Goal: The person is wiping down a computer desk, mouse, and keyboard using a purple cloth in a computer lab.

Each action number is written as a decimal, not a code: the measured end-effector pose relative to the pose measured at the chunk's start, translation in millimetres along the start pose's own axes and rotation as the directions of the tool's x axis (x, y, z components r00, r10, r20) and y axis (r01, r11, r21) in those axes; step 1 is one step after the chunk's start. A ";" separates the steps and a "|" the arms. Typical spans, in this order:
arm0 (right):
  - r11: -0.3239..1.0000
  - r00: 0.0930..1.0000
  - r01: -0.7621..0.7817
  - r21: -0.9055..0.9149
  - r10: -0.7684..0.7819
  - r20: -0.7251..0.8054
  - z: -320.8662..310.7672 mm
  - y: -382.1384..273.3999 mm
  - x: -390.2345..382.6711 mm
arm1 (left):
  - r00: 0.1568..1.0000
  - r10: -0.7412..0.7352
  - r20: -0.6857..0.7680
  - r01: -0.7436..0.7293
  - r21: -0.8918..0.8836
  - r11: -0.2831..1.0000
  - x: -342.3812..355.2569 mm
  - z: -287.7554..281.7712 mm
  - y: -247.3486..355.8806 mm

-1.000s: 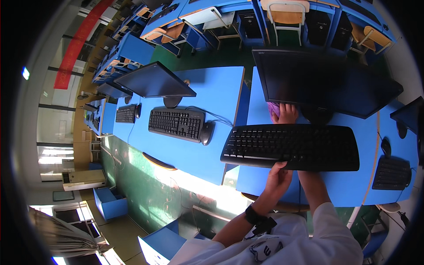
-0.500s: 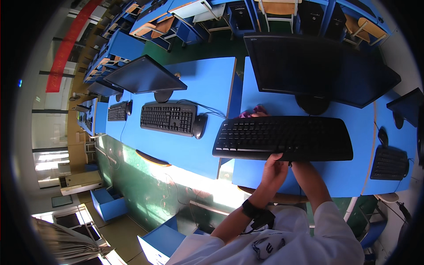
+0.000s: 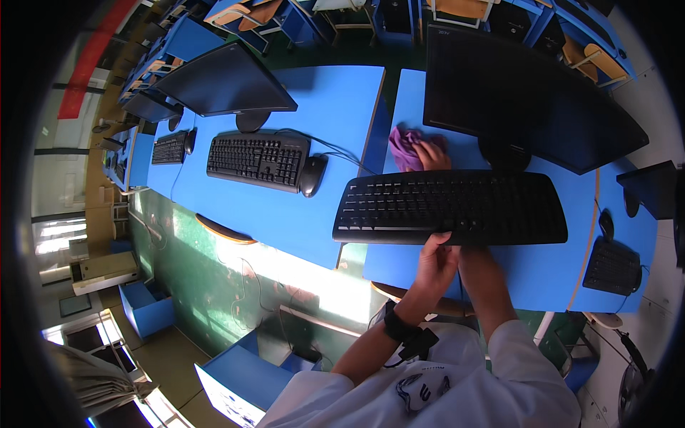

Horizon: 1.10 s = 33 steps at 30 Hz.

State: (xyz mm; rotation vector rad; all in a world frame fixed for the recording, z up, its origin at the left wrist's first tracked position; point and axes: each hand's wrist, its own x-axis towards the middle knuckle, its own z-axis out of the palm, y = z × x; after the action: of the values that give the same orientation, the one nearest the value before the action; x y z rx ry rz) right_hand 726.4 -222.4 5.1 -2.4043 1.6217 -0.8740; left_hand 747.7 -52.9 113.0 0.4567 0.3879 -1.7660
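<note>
My left hand (image 3: 437,265), with a black band on its wrist, grips the near edge of a black keyboard (image 3: 451,207), thumb on top, and holds it raised over the blue desk (image 3: 524,274). My right forearm passes beneath the keyboard, which hides its middle. Beyond the far edge my right hand (image 3: 432,154) shows, its fingers bent over a crumpled purple cloth (image 3: 404,148) on the desk. Behind the keyboard stands a large black monitor (image 3: 521,100), its base just right of my right hand.
On the left desk are a second monitor (image 3: 225,78), a keyboard (image 3: 257,160) and a mouse (image 3: 312,176) with cables. At the right sit another keyboard (image 3: 612,266) and mouse (image 3: 606,225). A wooden stool edge (image 3: 389,290) shows under my desk's front.
The cloth and my right hand have come further out past the keyboard's far edge, where they were mostly hidden. My left hand still holds the keyboard. The whole view has shifted slightly.
</note>
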 end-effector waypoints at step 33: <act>0.817 0.925 0.059 0.574 -0.262 0.277 -54.1 -83.5 -108.3 | 0.957 0.283 -0.069 -0.284 -0.013 0.959 -9.8 29.2 -3.8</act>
State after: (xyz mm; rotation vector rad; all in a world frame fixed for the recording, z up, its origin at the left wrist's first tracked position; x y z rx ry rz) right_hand 738.0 -80.0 40.1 -2.1289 0.8793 -0.7555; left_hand 743.2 -58.1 143.3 0.5288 0.3689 -1.4692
